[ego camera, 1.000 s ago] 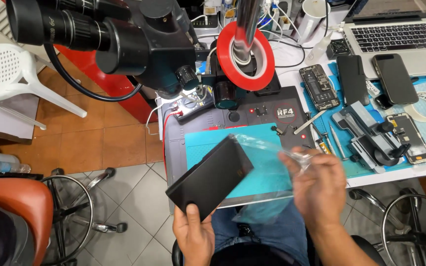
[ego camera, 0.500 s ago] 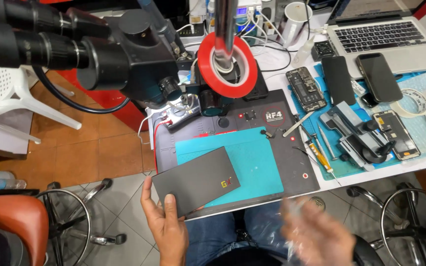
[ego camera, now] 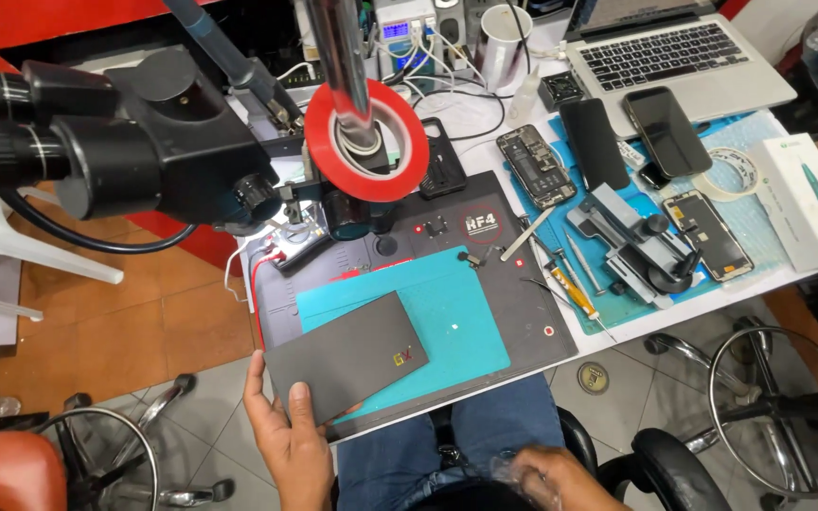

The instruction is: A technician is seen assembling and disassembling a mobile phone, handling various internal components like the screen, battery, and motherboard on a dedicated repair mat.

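Gripping the near corner of the grey box (ego camera: 347, 368), the left hand (ego camera: 288, 437) lays thumb on top and fingers beneath, steadying it flat on the teal mat (ego camera: 447, 312). The right hand (ego camera: 543, 476) rests at the lap, fingers curled around crumpled clear film (ego camera: 508, 466), away from the bench.

Black stereo microscope (ego camera: 134, 151) up and left of the hands, red tape roll (ego camera: 367, 140) ringing its steel post. Teal work mat (ego camera: 447, 317) just above them. Farther up right: opened phone (ego camera: 535, 166), screwdriver (ego camera: 577, 291), black clamp jig (ego camera: 638, 241), silver laptop (ego camera: 674, 52), white mug (ego camera: 504, 33), white box (ego camera: 811, 199).
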